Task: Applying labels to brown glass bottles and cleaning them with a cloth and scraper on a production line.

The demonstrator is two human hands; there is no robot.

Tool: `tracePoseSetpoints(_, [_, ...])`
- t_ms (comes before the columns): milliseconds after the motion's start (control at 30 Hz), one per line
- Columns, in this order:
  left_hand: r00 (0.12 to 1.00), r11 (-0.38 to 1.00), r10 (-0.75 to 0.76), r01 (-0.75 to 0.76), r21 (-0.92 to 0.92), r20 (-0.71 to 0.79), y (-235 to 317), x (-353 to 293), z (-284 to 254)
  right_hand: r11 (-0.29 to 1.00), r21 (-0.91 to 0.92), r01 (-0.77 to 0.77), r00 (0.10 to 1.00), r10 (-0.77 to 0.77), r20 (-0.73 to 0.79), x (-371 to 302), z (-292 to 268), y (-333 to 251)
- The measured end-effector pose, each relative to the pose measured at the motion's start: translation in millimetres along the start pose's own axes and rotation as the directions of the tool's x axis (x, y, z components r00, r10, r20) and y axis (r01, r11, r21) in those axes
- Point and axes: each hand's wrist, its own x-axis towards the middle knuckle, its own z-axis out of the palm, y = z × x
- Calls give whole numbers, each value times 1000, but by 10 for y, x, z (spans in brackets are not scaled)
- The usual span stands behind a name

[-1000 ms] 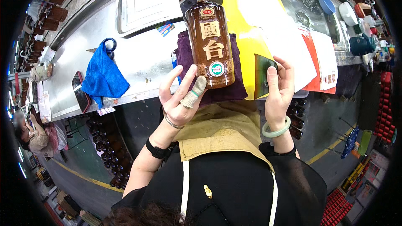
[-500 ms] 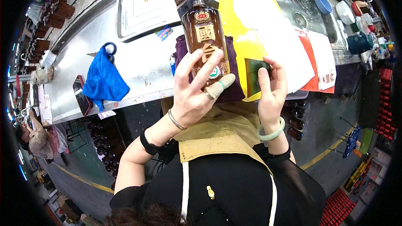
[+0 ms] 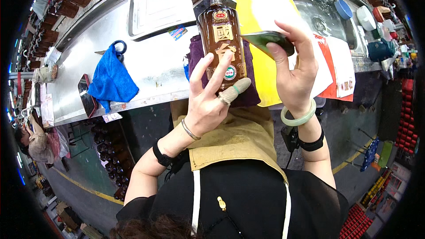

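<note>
A brown flat-sided bottle with gold lettering lies on a dark purple cloth, its neck end against a metal block. Over its lower face are the spread fingers of my left hand, holding it from both sides; the thumb wears a cream finger cot. My right hand pinches a thin dark green glossy plate between thumb and fingers. The plate is tilted, and its left end comes close to the bottle's right edge; whether they touch I cannot tell.
A blue cloth with scissors lies left on the steel bench, beside a dark red-edged flat object. Behind is a metal tray. Yellow sheet and white papers lie right, before a sink with a blue bowl.
My right hand has lifted the green plate off the yellow sheet and tilted it, bringing its end toward the bottle. My left hand has stayed on the bottle.
</note>
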Motion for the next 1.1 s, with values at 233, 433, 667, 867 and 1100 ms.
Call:
tracePoseSetpoints(233, [871,690,-489,349,-634,-53,-122,-56,137,827,79,556,665,-500,555,-285,7,-72])
tracePoseSetpoints(433, [917,827,-397,342,-447,-31,-159,-175,26,903,-241,355,927,-308,214,191,122,310])
tracePoseSetpoints(667, [929,836,-356,365,-411,103,-251,-208,8,940,-65,336,837,-267,478,4,152,-96])
tracePoseSetpoints(867, [902,709,-418,398,-583,106,-261,-206,57,866,-135,481,839,-410,358,38,130,164])
tracePoseSetpoints(1100, [907,823,-415,339,-455,-75,-135,-90,83,894,-244,375,918,-321,234,210,54,242])
